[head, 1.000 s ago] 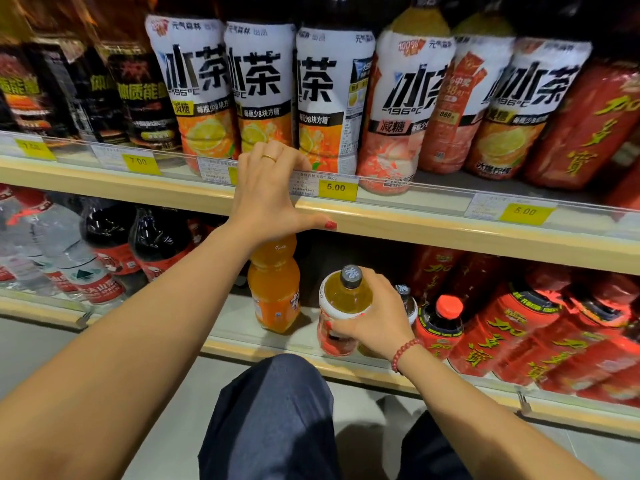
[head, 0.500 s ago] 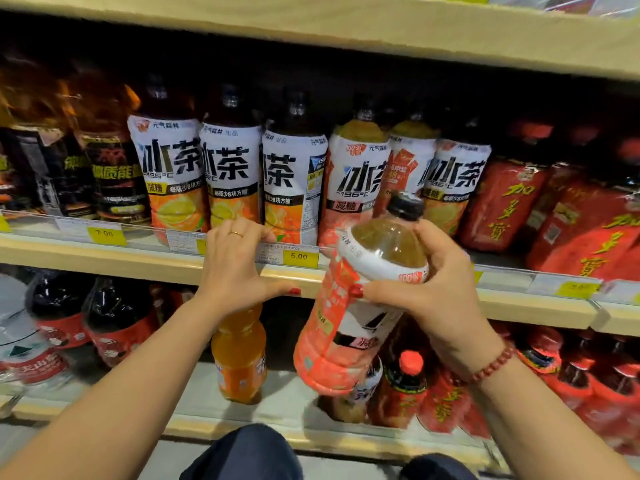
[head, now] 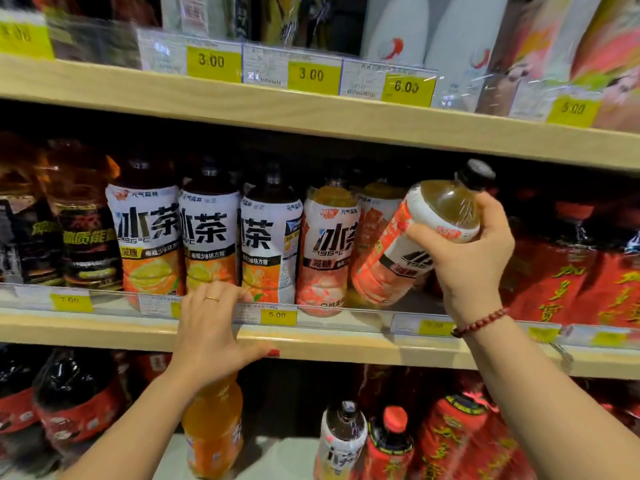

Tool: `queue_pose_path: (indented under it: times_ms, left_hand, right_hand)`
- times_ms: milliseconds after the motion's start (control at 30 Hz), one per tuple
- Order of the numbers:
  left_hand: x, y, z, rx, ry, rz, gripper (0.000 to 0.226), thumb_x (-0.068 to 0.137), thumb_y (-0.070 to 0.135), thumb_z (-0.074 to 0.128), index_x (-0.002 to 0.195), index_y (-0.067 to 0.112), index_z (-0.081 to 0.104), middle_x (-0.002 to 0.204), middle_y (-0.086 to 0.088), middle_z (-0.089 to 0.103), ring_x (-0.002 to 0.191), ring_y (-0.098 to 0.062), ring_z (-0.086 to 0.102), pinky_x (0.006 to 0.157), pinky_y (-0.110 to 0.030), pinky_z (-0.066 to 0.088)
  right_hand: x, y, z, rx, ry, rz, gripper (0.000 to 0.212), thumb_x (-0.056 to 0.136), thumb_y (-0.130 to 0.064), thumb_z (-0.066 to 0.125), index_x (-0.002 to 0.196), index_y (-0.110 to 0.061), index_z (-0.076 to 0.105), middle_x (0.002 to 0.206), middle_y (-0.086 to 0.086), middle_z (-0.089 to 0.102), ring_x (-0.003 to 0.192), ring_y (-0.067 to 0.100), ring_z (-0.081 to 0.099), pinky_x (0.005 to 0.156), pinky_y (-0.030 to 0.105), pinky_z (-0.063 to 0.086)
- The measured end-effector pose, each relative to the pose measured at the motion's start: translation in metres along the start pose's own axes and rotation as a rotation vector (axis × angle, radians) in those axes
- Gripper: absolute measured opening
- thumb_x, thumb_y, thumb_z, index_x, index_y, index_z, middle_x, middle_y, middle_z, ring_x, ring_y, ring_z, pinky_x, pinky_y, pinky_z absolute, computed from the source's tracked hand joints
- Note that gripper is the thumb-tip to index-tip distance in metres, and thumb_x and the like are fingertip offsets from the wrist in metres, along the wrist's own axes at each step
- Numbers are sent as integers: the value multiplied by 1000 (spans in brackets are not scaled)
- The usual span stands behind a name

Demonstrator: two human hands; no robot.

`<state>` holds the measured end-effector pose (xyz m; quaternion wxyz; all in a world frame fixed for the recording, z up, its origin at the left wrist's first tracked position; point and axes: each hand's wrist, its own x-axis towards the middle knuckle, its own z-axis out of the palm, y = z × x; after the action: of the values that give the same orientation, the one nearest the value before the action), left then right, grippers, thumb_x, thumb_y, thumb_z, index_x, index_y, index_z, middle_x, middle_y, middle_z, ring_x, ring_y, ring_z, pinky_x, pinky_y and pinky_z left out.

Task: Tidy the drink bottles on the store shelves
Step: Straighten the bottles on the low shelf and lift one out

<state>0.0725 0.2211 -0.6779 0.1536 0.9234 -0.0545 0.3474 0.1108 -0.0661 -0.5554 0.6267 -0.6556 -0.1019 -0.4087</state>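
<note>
1. Clearly, the middle shelf (head: 346,348) is the target level, and it is one of three shelves in view. Its raised clear rail (head: 346,320) could catch a bottle base that comes in too low and tip the bottle back out.
2. The standing tea row is the next risk. The gap to its right looks tight, so a tilted entry could topple the neighbours. I count three lemon-label bottles (head: 211,237) and two standing peach-label bottles (head: 329,251), the second half hidden.
3. One held bottle (head: 388,261), also peach-labelled, hangs tilted with its cap up and to the right. Its base sits low behind the rail, just beside the standing peach pair; I cannot tell whether it touches them. The grasp is high, near the shoulder, so the heavy lower end may swing or slip.
4. Two hands are in view. The right hand (head: 474,261) is wrapped round that bottle's upper part. The left hand (head: 211,334) holds the shelf's front edge, fingers over the rail and thumb against the lip. Leaning hard there could spring the rail loose.
5. A scraping base could dislodge the price tags (head: 213,61). Four read clearly on the upper rail and two on the middle one; the rest are blurred.
</note>
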Motion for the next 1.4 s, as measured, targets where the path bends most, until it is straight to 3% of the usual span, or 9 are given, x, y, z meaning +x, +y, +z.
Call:
queue_pose_path:
  times_ms: [367,533,633,667,767,900,1000,1133,1400]
  left_hand:
    - [0,-3,2,-40,-24,-15,72,46,78,60,97,28,53,98,9,51,94,-19,48,78,-31,25]
    - [-1,-2,-1,-30,-39,-5,72,47,78,58,99,28,52,99,8,50,96,-19,47,78,-28,22]
    - [0,1,-4,-49,-23,15,68,53,74,58,100,25,56,101,8,51,98,-19,47,79,-30,25]
    - [1,3,-5,-70,-15,28,65,56,72,58,100,25,57,102,7,52,99,-19,47,80,-32,27]
    - [9,16,-7,-108,7,128,54,65,64,63,101,23,60,104,6,54,101,-19,48,81,-33,34]
    - [21,48,3,-210,27,221,41,73,47,73,102,19,62,104,2,58,102,-19,49,84,-33,39]
    - [28,70,17,-286,5,243,31,77,36,74,99,16,63,100,2,59,99,-17,50,84,-32,42]
    - [26,83,39,-286,8,159,22,79,30,74,92,14,64,90,0,62,88,-21,56,73,-35,47]
    - [23,84,50,-226,65,117,20,81,32,72,81,16,60,79,2,59,78,-19,53,68,-34,44]
  right_hand:
    - [14,43,27,-159,-183,223,66,43,-43,84,101,-53,54,89,-20,63,82,3,64,76,36,59]
    - [16,55,34,-202,-213,217,79,55,-36,86,128,-34,53,88,-12,66,81,6,64,77,39,59]
    - [8,62,27,-232,-236,209,80,58,-36,85,122,0,54,96,25,66,87,38,66,74,51,58]
    - [5,66,24,-217,-259,225,78,59,-35,86,119,2,53,101,22,67,91,34,66,75,48,58]
    - [-4,70,15,-207,-357,290,71,60,-42,87,118,-28,50,101,-19,61,90,-7,59,72,19,48]
    - [-22,76,14,-349,-419,320,45,54,-47,88,83,-19,67,72,-11,72,72,8,68,59,27,58]
    - [-31,77,18,-442,-331,296,64,50,-52,87,91,-15,56,89,-3,66,82,13,62,69,34,55]
    - [-29,76,15,-457,-315,263,56,49,-53,87,74,-25,45,75,-12,57,69,0,53,52,18,40]
    - [-27,78,13,-432,-332,275,55,49,-50,88,75,-28,45,77,-13,56,70,-2,52,53,16,39]
